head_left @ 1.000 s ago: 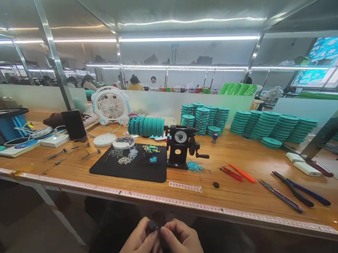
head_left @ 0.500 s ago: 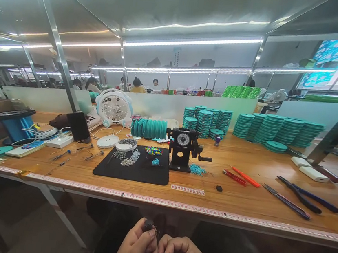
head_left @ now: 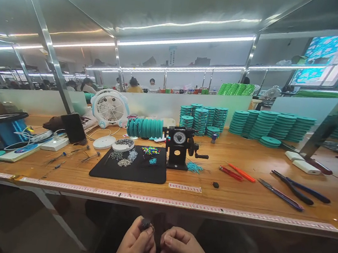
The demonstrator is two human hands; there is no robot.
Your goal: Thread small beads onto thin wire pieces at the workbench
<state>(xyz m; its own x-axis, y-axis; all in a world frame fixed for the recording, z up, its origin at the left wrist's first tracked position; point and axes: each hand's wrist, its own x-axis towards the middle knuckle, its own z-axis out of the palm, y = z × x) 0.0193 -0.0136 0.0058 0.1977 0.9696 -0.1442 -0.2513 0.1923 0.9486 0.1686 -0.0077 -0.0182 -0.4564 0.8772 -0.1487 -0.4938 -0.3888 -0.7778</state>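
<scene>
My left hand (head_left: 137, 243) is below the table's front edge, its thumb and fingers closed on a small dark object (head_left: 145, 224). Close beside it on the right, my right hand (head_left: 184, 249) has its thumb and fingertips pinched together; anything between them is too small to make out. A narrow gap separates the two hands. Beyond them on the table lies a black mat (head_left: 138, 174) with piles of small metal parts and coloured beads. A black hand-cranked winder (head_left: 178, 150) stands at the mat's right edge, with teal spools (head_left: 147, 128) on its left side.
Pliers (head_left: 297, 189), tweezers (head_left: 280, 194) and an orange tool (head_left: 241, 173) lie at the right. Stacks of teal spools (head_left: 266, 126) stand behind. A tape measure (head_left: 147, 199) runs along the front edge. A white fan (head_left: 110, 109) and a phone (head_left: 74, 128) are at the left.
My right hand has moved slightly up and away from my left hand, widening the gap between them. My left hand still grips the dark object. The camera view has shifted a little.
</scene>
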